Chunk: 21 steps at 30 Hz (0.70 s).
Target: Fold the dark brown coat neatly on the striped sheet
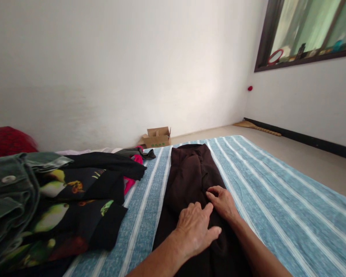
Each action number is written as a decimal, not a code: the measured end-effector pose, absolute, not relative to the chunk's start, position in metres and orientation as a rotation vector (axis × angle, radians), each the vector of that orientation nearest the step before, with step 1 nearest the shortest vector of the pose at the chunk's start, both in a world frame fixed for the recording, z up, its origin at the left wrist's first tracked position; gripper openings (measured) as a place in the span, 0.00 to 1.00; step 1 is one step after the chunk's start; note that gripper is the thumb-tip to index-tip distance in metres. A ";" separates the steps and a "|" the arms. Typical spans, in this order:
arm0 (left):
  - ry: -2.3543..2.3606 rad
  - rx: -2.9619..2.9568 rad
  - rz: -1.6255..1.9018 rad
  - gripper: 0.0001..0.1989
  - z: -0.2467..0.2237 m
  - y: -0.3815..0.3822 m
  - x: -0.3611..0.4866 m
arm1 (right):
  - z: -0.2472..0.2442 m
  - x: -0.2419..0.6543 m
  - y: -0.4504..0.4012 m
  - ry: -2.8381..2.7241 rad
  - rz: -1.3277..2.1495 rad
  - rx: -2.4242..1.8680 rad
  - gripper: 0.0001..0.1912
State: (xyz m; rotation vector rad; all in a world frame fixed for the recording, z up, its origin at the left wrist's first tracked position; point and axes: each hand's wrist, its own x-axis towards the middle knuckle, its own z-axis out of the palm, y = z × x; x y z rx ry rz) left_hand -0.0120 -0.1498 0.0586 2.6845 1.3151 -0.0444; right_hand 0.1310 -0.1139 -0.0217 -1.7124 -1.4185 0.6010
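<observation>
On the blue-and-white striped sheet (pixel 272 192), dark brown trousers (pixel 184 181) lie lengthwise before me.
My left hand (pixel 193 227) is loosely spread; whether my right hand (pixel 221 202) pinches cloth, I can't tell. An uneven tug could deepen the creases (pixel 203 171).

Right of the open cardboard box (pixel 157 141) are a broom (pixel 255 126) and, higher up, a red-rimmed mirror (pixel 275 57).
</observation>
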 end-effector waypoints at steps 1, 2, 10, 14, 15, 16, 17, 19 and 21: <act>1.280 2.705 -0.077 0.20 0.059 -0.150 -0.013 | -0.022 0.131 -0.114 -1.417 0.598 -1.712 0.12; 1.256 2.716 -0.107 0.17 0.060 -0.149 -0.014 | -0.022 0.132 -0.114 -1.416 0.595 -1.714 0.12; 1.161 2.217 0.466 0.17 0.072 -0.114 -0.043 | -0.027 0.132 -0.114 -1.398 0.605 -1.695 0.12; 1.223 1.742 0.864 0.08 0.088 -0.101 -0.079 | -0.026 0.133 -0.114 -1.392 0.612 -1.694 0.11; 1.230 1.647 0.970 0.07 0.092 -0.099 -0.088 | -0.026 0.133 -0.114 -1.391 0.613 -1.690 0.11; 1.236 1.557 1.057 0.07 0.095 -0.097 -0.097 | -0.026 0.133 -0.114 -1.392 0.614 -1.685 0.11; 1.243 1.465 1.122 0.07 0.097 -0.095 -0.105 | -0.026 0.132 -0.114 -1.394 0.615 -1.682 0.11; 1.255 1.293 1.166 0.10 0.099 -0.088 -0.120 | -0.025 0.132 -0.114 -1.395 0.614 -1.686 0.11; 1.274 1.161 1.130 0.13 0.098 -0.078 -0.133 | -0.026 0.132 -0.114 -1.396 0.610 -1.697 0.11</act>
